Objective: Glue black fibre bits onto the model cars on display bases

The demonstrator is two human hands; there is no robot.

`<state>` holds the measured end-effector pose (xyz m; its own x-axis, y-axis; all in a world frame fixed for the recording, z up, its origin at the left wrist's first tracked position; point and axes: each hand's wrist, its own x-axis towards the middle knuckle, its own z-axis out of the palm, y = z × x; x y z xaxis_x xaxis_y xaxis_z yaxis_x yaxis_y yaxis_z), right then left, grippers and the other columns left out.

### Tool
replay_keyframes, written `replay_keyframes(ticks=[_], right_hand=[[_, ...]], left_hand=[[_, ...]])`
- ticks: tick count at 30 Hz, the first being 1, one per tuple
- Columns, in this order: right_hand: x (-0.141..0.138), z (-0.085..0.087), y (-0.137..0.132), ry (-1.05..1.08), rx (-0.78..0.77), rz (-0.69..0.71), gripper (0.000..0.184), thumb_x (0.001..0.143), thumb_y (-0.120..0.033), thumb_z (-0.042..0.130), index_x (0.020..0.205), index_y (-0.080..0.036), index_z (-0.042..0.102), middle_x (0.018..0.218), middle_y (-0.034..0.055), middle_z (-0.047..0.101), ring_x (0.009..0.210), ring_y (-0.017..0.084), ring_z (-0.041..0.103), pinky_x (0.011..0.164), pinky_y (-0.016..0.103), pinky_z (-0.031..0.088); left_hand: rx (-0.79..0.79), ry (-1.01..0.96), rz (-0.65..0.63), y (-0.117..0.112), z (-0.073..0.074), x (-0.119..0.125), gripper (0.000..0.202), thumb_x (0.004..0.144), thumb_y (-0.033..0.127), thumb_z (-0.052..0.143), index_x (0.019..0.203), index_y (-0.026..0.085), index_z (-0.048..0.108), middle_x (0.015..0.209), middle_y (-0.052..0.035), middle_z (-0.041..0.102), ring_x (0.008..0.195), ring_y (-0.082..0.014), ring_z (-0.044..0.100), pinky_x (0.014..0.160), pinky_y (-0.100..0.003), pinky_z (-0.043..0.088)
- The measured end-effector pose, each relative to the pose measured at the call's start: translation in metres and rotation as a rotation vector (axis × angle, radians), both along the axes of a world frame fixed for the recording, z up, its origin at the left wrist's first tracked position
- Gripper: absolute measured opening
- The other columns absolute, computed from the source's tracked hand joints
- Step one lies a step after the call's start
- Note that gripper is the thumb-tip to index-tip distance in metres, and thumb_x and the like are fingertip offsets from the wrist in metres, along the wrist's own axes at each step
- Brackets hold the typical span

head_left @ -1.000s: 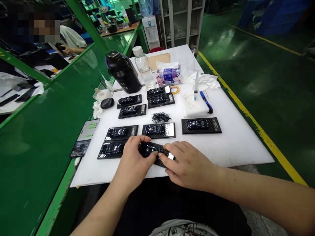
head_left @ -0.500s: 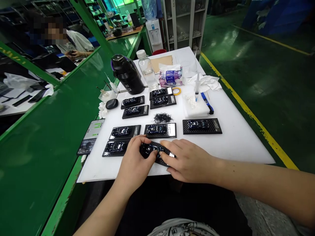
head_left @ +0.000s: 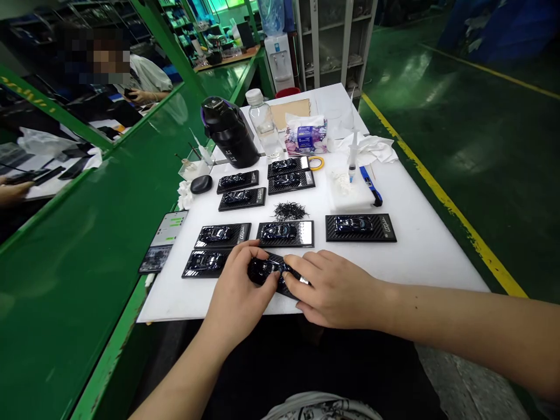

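Both hands grip one dark blue model car [head_left: 266, 268] on a black patterned base, near the front edge of the white work surface [head_left: 394, 262]. My left hand [head_left: 240, 289] closes on its left end, thumb on the car and index finger curled over the far side. At the right end, my right hand [head_left: 326, 286] is closed on the base with its fingers against the car. Part of the car and base is hidden under the fingers. Close by lie other model cars on bases, including one beyond [head_left: 280, 232] and one at left [head_left: 207, 261].
A pile of black slivers [head_left: 289, 211] lies mid-surface. Farther back stand a black flask [head_left: 230, 134], a clear bottle [head_left: 266, 131] and a tissue pack [head_left: 306, 137]. A syringe [head_left: 352, 157] and blue cutter [head_left: 371, 186] are at right; a phone [head_left: 163, 242] lies at left. A co-worker [head_left: 146, 81] sits opposite.
The view has shifted slightly. Both hands keep nearly the same hold on the model car. At far left, another person's hand has come into view.
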<state>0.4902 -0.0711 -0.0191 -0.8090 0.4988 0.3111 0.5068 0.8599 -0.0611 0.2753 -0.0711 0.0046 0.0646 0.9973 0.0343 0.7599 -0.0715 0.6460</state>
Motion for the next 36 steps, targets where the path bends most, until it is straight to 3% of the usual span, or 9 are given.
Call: replay_keyframes(ticks=[9,16,19,24,29,32,36], right_hand=[[-0.002,-0.002,-0.013,0.071,-0.117,-0.109,0.042,0.093,-0.03,0.049,0.132,-0.013,0.054,0.131,0.0143,0.05,0.109,0.027,0.05,0.088,0.042,0.047],[-0.005,-0.004,-0.018,0.085,-0.134,-0.136,0.043,0.093,-0.028,0.05,0.133,-0.014,0.054,0.13,0.016,0.05,0.112,0.029,0.05,0.091,0.044,0.049],[-0.005,-0.005,-0.018,0.087,-0.131,-0.14,0.044,0.094,-0.029,0.049,0.134,-0.014,0.053,0.13,0.0161,0.051,0.113,0.029,0.051,0.091,0.045,0.05],[-0.003,-0.008,-0.018,0.108,-0.125,-0.132,0.045,0.095,-0.03,0.047,0.136,-0.013,0.053,0.135,0.0158,0.05,0.117,0.03,0.05,0.095,0.047,0.05],[0.002,-0.011,-0.021,0.259,-0.102,-0.12,0.048,0.091,-0.027,0.052,0.137,-0.012,0.054,0.132,0.0153,0.051,0.117,0.027,0.051,0.1,0.044,0.051],[0.005,-0.013,-0.024,0.348,-0.149,-0.165,0.059,0.082,-0.02,0.057,0.14,-0.012,0.051,0.128,0.0155,0.051,0.117,0.025,0.051,0.101,0.041,0.051],[0.006,-0.014,-0.025,0.349,-0.179,-0.177,0.055,0.078,-0.017,0.058,0.132,-0.012,0.057,0.128,0.0161,0.049,0.117,0.025,0.051,0.101,0.042,0.052]], left_hand=[[-0.052,0.022,0.01,0.005,0.007,-0.001,0.028,0.075,0.035,0.069,0.087,0.023,0.046,0.133,-0.003,0.056,0.12,-0.0253,0.057,0.103,-0.046,0.045],[-0.026,0.1,-0.046,0.008,0.009,-0.005,0.029,0.077,0.038,0.069,0.091,0.024,0.048,0.132,-0.0029,0.057,0.116,-0.0247,0.058,0.098,-0.045,0.049],[0.053,0.205,-0.15,0.004,0.009,-0.011,0.03,0.085,0.04,0.063,0.107,0.025,0.05,0.136,-0.0052,0.056,0.121,-0.0255,0.057,0.101,-0.046,0.048],[0.133,0.383,-0.424,0.003,0.016,-0.031,0.056,0.092,0.041,0.057,0.142,0.024,0.038,0.14,-0.0087,0.054,0.131,-0.0253,0.049,0.111,-0.045,0.043],[0.23,0.531,-0.698,0.018,0.027,-0.04,0.062,0.087,0.031,0.063,0.144,0.023,0.04,0.138,-0.0076,0.058,0.139,-0.0276,0.039,0.114,-0.046,0.04],[0.209,0.568,-0.76,0.025,0.03,-0.035,0.067,0.083,0.028,0.067,0.145,0.023,0.041,0.14,-0.009,0.057,0.139,-0.03,0.039,0.112,-0.049,0.04],[0.16,0.501,-0.8,0.027,0.032,-0.028,0.068,0.08,0.026,0.069,0.143,0.023,0.045,0.134,-0.0094,0.061,0.135,-0.031,0.043,0.11,-0.049,0.04]])
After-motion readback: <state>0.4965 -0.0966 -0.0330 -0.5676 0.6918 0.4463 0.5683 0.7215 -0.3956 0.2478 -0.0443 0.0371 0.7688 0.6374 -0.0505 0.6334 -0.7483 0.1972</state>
